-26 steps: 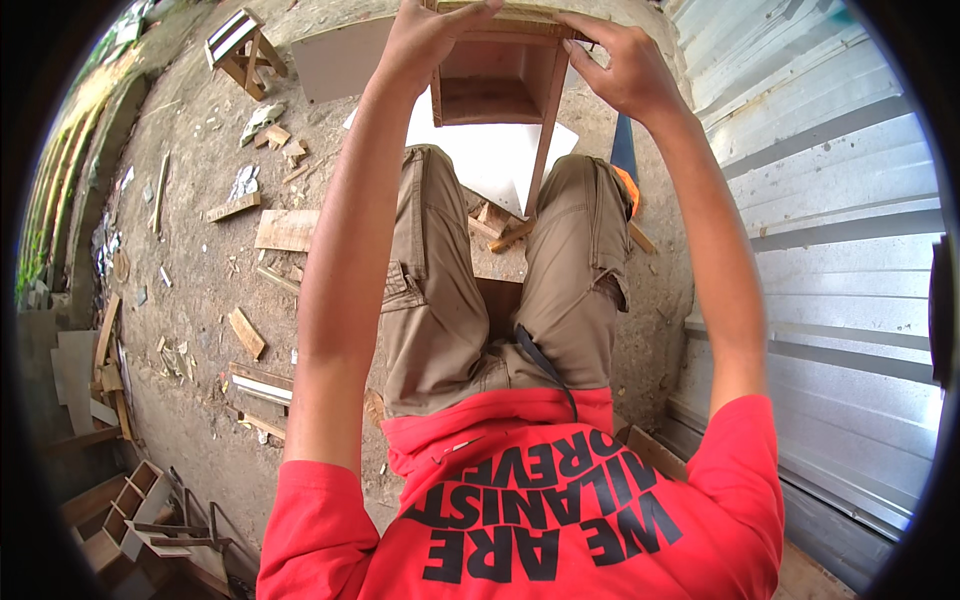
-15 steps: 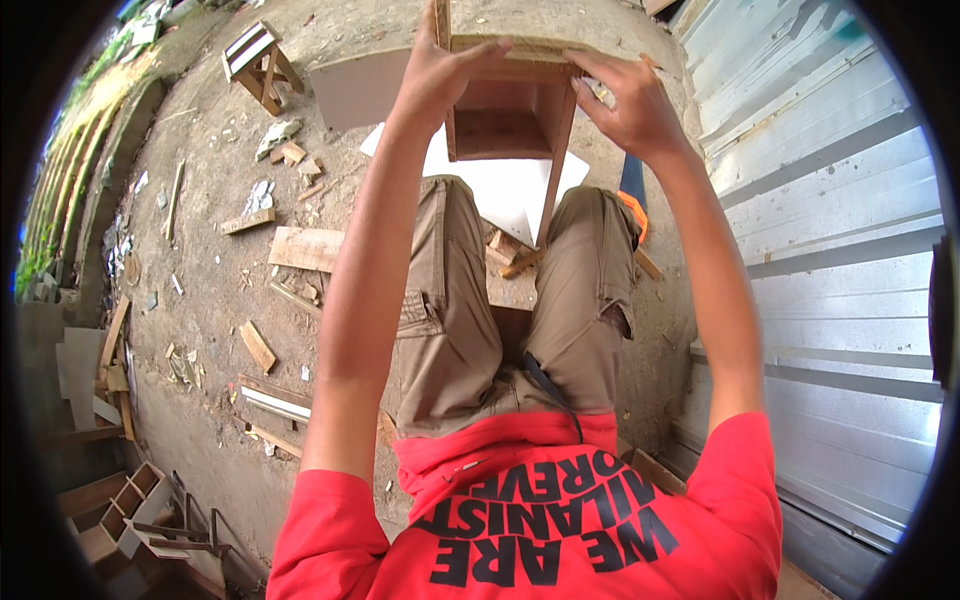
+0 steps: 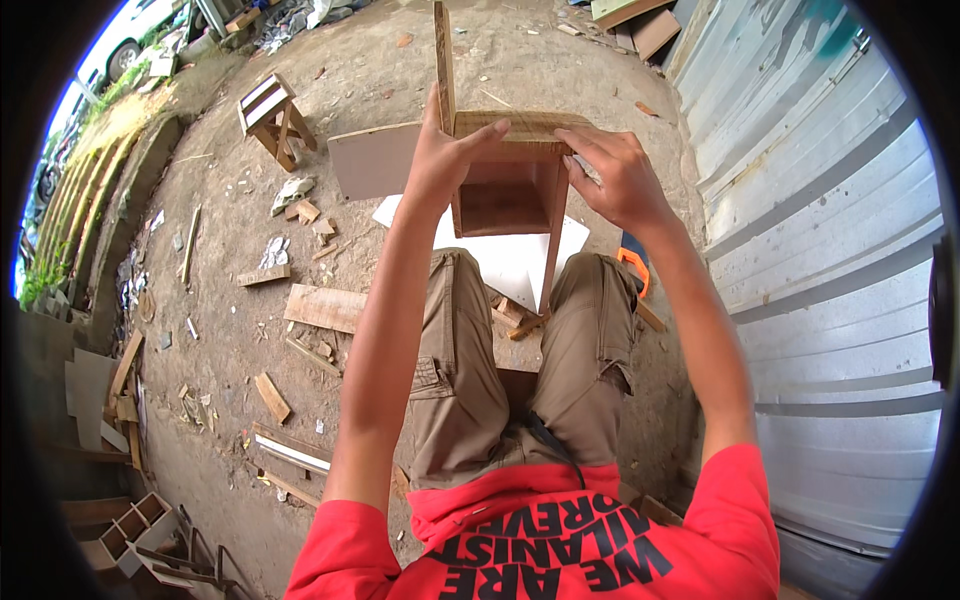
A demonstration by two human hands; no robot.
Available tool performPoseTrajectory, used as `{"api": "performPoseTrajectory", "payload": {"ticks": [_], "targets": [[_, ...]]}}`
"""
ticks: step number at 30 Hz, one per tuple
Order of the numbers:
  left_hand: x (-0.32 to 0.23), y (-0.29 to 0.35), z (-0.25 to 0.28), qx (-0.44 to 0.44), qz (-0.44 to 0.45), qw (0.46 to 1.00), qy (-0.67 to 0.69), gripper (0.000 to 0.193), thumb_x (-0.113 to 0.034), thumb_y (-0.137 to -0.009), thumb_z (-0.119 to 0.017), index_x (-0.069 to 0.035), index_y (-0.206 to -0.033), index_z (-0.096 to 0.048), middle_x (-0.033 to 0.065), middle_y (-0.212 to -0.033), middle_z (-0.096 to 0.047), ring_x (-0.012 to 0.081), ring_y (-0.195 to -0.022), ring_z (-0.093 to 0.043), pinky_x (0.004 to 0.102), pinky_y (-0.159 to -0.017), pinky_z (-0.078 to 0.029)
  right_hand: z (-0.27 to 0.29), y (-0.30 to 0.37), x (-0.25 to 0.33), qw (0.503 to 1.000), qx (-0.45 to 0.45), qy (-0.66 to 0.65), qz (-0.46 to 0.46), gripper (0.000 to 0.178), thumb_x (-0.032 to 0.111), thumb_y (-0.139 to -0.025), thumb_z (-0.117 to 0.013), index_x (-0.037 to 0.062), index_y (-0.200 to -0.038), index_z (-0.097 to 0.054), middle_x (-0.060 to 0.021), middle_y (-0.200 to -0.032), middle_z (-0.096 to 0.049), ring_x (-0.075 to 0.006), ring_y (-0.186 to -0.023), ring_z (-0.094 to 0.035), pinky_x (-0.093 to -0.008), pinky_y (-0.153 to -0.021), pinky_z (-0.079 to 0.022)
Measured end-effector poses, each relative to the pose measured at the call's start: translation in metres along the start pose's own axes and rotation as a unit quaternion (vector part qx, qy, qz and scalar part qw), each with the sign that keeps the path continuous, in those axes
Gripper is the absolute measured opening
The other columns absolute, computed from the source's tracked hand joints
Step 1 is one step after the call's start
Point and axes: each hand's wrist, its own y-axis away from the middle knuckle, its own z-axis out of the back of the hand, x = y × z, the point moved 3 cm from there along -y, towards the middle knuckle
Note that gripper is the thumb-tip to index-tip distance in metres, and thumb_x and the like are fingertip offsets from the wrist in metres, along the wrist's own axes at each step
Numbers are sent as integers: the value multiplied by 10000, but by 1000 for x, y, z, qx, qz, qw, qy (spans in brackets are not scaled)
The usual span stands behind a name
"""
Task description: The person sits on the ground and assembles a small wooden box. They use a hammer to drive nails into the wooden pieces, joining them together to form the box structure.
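Note:
A small open-fronted wooden box frame [image 3: 505,208] is held up in front of my knees, with a narrow board [image 3: 445,60] standing upright at its left corner. My left hand [image 3: 438,165] is closed round that corner, its thumb lying along the top edge and its other fingers partly hidden behind the wood. At the top right corner, my right hand [image 3: 622,180] grips the edge between thumb and fingers. A pale grey panel [image 3: 375,163] juts out left of the box. Below it, a white sheet [image 3: 485,258] shows above my knees.
A small wooden stool [image 3: 275,115] stands far left. An orange-handled saw [image 3: 634,272] is beside my right knee. Offcuts, including a wide plank [image 3: 325,307], litter the dirt floor. Corrugated metal sheeting [image 3: 830,270] walls the right side; a compartmented wooden rack [image 3: 135,525] sits lower left.
The view has tilted upward, so the box, hands and floor appear lower and more ground shows at the top. Both hands keep their hold on the box frame.

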Motion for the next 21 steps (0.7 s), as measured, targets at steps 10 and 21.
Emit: {"api": "performPoseTrajectory", "payload": {"ticks": [10, 21], "targets": [[-7, 4, -6, -15, 16, 999, -39, 1238, -432, -695, -895, 67, -1537, -138, 344, -1513, -300, 385, -1440, -306, 416, -1157, -310, 2, 3, 3, 999, -36, 9, 15, 354, 113, -829, -688, 41, -1176, -673, -105, -1126, -705, -236, -1053, -664, -383, -876, -433], [-5, 26, -12, 45, -51, 997, 38, 1163, -295, -775, -863, -40, -1576, -59, 252, -1493, -353, 319, -1361, -420, 381, -1079, -433, 3, 11, 0, 998, -49, -23, -16, 365, 99, -846, -666, 61, -1209, -674, -100, -1133, -704, -227, -1036, -666, -362, -892, -433]]}}
